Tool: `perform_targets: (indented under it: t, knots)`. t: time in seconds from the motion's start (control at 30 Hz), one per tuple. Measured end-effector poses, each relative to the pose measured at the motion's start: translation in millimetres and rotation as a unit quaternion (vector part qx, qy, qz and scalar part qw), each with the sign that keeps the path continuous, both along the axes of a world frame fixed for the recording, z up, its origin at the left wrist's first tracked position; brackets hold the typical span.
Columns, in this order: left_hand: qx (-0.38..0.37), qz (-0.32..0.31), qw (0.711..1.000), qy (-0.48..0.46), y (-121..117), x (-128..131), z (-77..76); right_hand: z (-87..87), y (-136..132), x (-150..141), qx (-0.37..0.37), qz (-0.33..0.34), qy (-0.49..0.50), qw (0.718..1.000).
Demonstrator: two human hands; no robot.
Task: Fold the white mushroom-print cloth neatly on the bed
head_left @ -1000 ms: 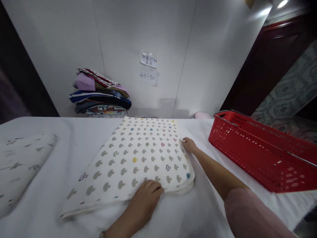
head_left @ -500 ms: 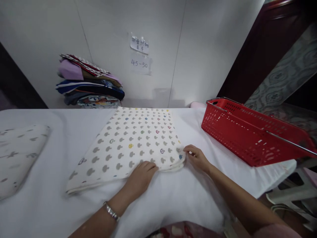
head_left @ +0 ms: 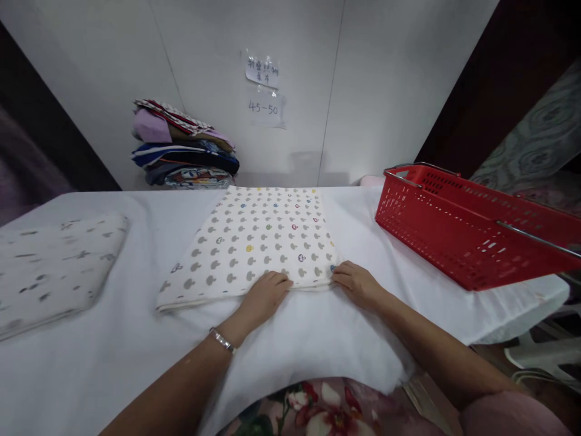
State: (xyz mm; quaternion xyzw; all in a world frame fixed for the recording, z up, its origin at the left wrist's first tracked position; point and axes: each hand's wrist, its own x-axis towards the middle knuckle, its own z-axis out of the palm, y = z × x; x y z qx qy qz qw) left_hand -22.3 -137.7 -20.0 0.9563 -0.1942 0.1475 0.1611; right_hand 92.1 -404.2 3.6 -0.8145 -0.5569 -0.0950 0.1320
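A white cloth (head_left: 261, 236) printed with grey and a few coloured mushrooms lies folded flat on the white-covered table. At the middle of its near edge is my left hand (head_left: 267, 293), fingers close together and bent over the fabric, thumb hidden. My right hand (head_left: 358, 284) has its fingers closed on the near right corner. Layers of fabric show along the near edge. To the left lies another folded white cloth (head_left: 59, 266) with dark scattered prints, apart from both hands. A silver watch or bracelet (head_left: 222, 340) circles my left wrist.
At the right, a red perforated basket (head_left: 436, 236) with metal handles stands near the table (head_left: 363, 351) edge. A pile of folded textiles (head_left: 186, 151) sits at the back left against the wall, near handwritten paper signs (head_left: 265, 109). White plastic legs (head_left: 540, 357) show below right.
My right hand has shifted slightly inward against the cloth's near right corner, and that corner lies flatter. The near edge looks straighter. My view has tilted down and turned slightly left.
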Motion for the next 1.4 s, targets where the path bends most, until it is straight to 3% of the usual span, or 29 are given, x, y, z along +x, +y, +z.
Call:
perform_targets:
  t: [0.23, 0.53, 0.8, 0.97, 1.4]
  knots:
    - [0.032, 0.005, 0.999, -0.020, -3, -1, 2.3, -7.9, 2, 0, 0.030, -0.008, -0.055, 0.998]
    - [0.022, 0.020, 0.999, -0.018, -7, -5, 7.4, -14.4, -1, -6, 0.019, -0.017, -0.041, 0.999]
    - [0.046, 0.012, 0.999, 0.013, -37, 9, 14.4, -19.9, -5, -3, 0.051, 0.001, -0.015, 0.999]
    - [0.071, 0.014, 0.997, 0.015, -50, 18, 10.5, -15.9, -5, -5, 0.030, 0.009, 0.000, 0.999]
    - [0.090, 0.007, 0.996, 0.002, -51, 21, 5.3, -0.7, -4, -2, -0.013, 0.061, -0.006, 0.998]
